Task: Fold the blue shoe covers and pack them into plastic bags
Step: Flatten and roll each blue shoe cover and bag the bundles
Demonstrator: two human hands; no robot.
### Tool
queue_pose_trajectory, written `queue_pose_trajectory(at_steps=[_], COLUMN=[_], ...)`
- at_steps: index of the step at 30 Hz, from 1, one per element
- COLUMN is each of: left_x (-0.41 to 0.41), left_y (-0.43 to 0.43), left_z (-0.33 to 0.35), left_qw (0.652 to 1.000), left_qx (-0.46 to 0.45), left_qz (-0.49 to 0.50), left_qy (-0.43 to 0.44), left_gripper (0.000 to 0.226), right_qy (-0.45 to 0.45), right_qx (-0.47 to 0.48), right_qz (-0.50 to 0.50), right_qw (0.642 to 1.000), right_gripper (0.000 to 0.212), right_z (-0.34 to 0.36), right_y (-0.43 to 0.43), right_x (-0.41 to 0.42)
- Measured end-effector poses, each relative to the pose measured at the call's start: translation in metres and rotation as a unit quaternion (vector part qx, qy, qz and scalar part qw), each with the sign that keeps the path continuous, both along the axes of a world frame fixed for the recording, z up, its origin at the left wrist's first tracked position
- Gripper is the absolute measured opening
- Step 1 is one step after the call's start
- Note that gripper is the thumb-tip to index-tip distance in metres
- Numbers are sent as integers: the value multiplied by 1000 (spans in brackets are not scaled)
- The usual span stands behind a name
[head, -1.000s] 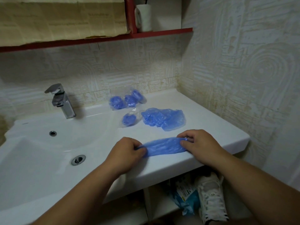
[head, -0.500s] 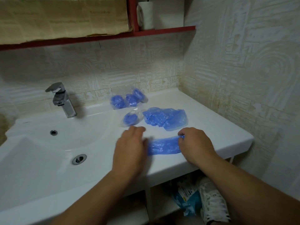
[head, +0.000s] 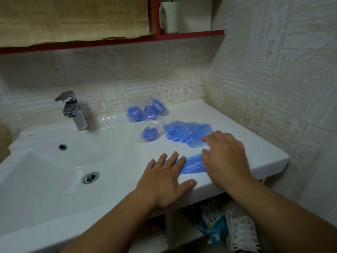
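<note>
Flattened shoe cover (head: 193,165) lying along the front edge of the white surface (head: 255,143). Left hand (head: 164,178) open, straight fingers pressing its left end. Right hand (head: 226,157) blurred over the right end, grasp not discernible. Loose covers (head: 186,133) and filled bags (head: 147,111) lie behind. Likely hazard: the thin film slides on the glossy surface, or springs unfolded if pressure eases, and drops off the edge.

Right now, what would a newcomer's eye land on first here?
The blue shoe cover lies flattened at the front edge of the sink counter; the left hand presses its left end with straight fingers, and the blurred right hand covers its right end. Behind it sit a loose pile of shoe covers and, nearer the wall, bagged rolled covers.
</note>
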State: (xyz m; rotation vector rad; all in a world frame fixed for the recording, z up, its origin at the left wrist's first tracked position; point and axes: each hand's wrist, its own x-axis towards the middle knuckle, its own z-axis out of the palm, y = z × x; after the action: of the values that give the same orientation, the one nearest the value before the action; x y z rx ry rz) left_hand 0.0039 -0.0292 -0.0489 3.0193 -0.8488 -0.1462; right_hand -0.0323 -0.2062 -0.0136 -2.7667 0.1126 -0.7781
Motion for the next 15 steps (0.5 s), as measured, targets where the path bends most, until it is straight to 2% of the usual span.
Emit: queue_pose_trajectory(at_steps=[1,2,4,6,11,15], left_x=[-1,-2,-3,-3,0,1], left_y=[0,1,2,2,5,14], left_z=[1,3,6,8,5,4], left_qw=[1000,1000,1000,999,1000,999], left_qx=[-3,-3,11,22,-8,-30], left_qz=[-4,-9,-18,-18,-2,24], left_qy=[-1,2,14,21,19,21], left_gripper=[79,76,71,71,81,81], right_qy=[12,63,197,272,307,332], right_qx=[-37,-63,-85,-64,-101,-85], right_qz=[86,163,229,225,150,113], right_qw=[996,983,950,933,934,933], right_gripper=[46,55,71,80,98,77], right_z=[1,0,-7,-16,-21,-23], right_y=[6,14,26,25,1,-20], right_x=[-7,-12,-20,-21,-18,-18])
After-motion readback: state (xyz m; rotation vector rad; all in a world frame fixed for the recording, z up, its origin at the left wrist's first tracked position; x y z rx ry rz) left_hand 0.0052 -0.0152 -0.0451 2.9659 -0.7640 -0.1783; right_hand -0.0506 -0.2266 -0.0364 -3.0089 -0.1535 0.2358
